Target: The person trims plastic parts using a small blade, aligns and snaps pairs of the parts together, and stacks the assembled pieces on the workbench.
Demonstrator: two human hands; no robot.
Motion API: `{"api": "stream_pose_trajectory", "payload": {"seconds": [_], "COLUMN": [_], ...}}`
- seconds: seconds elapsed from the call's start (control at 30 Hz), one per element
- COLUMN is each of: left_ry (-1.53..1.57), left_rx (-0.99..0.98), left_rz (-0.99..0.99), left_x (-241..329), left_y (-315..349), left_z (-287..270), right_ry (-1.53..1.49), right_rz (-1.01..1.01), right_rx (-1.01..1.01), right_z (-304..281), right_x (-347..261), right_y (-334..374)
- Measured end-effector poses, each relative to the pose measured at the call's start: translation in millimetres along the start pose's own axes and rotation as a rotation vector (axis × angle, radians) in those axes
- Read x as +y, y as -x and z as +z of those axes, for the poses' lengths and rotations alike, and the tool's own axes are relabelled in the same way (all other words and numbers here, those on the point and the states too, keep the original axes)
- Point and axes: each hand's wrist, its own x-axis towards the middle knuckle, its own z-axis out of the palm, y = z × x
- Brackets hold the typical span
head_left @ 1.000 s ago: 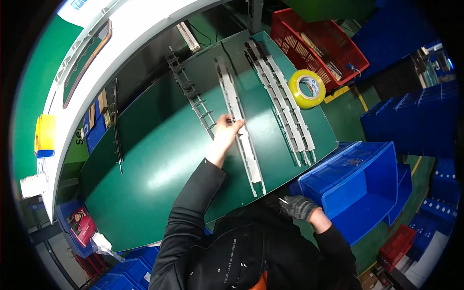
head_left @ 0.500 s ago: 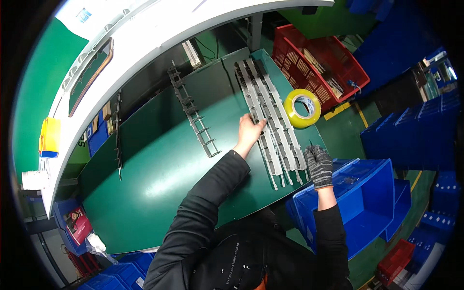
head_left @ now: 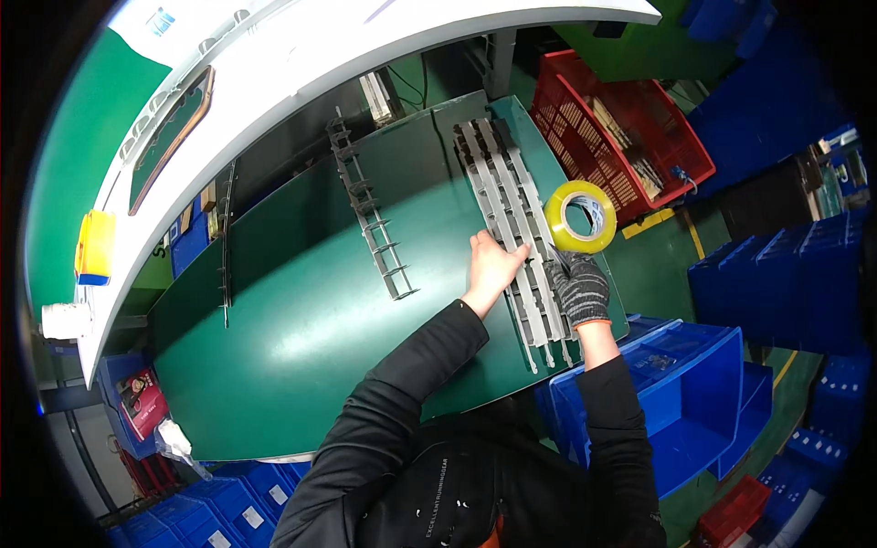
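A bundle of long grey metal strips (head_left: 502, 196) with dark cross-pieces lies lengthwise on the green table's right part. My bare left hand (head_left: 493, 267) is closed at the bundle's left edge, its thumb laid over the strips. Against the right edge is my right hand (head_left: 583, 290), in a grey striped glove with its fingers bent together. Something thin and dark shows at the gloved fingertips, too small to make out. Just above this hand sits a roll of yellow tape (head_left: 599, 239) at the table edge.
A separate ladder-like metal strip (head_left: 367, 219) lies mid-table; a thin dark one (head_left: 227, 247) is farther left. A white shelf (head_left: 301, 64) arches over the far side. Beyond the right edge stand a red crate (head_left: 571, 119) and a blue bin (head_left: 681, 388).
My right hand has moved up and left from the bundle's lower right to its right edge. My left hand stays on the strips. The whole view has shifted slightly.
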Motion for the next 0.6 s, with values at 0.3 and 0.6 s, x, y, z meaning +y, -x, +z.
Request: {"api": "stream_pose_trajectory", "payload": {"seconds": [0.3,0.6], "left_ry": [-0.013,-0.381], "left_rx": [0.006,0.27], "left_rz": [-0.053,0.49], "left_x": [-2.5,-50.5], "left_y": [10.6,5.3], "left_z": [0.2,-106.5], "right_ry": [-0.031,-0.159], "right_rz": [-0.04,-0.058], "right_rx": [0.001,0.343], "right_z": [13.2,-19.4], "right_x": [12.9,-6.5], "right_y": [-9.7,41.3]}}
